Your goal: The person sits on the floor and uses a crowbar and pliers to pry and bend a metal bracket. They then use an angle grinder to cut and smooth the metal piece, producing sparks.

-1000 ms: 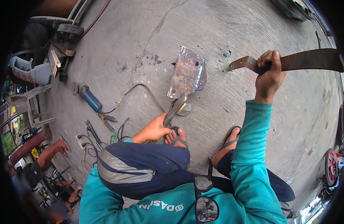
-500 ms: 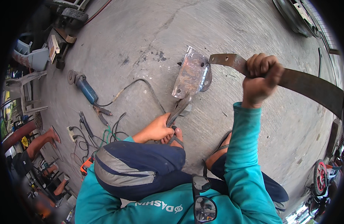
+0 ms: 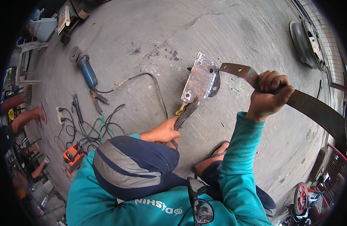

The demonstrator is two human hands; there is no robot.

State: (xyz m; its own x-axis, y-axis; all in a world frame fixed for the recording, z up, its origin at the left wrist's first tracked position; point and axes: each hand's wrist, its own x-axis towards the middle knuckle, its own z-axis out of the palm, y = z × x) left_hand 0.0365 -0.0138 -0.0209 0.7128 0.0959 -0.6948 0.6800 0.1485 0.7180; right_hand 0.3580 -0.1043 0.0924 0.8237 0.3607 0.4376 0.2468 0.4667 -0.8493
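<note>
My right hand (image 3: 272, 94) is wrapped round a long curved flat steel bar (image 3: 316, 107) with holes near its narrow end. That end lies beside the upper right corner of a rusty, scorched metal plate (image 3: 199, 78) with several holes; whether they touch I cannot tell. A dark rounded flange (image 3: 215, 86) sticks out along the plate's right side. My left hand (image 3: 164, 130), low beside my foot, is closed on a dark elongated metal tool (image 3: 187, 110) whose tip reaches the plate's near edge. A small yellow piece (image 3: 180, 110) shows beside that tool.
A blue angle grinder (image 3: 87, 71) lies on the concrete floor at left, its cord running toward my left hand. Near it are a welding clamp (image 3: 98, 97), an electrode holder (image 3: 76, 109), tangled cables and an orange machine (image 3: 72, 155). A wheel rim (image 3: 307, 45) stands far right. Another person's leg (image 3: 25, 115) is at left.
The whole view has shifted, so the floor items sit differently in it. The yellow piece now shows beside the dark tool. Both hands keep their grips.
</note>
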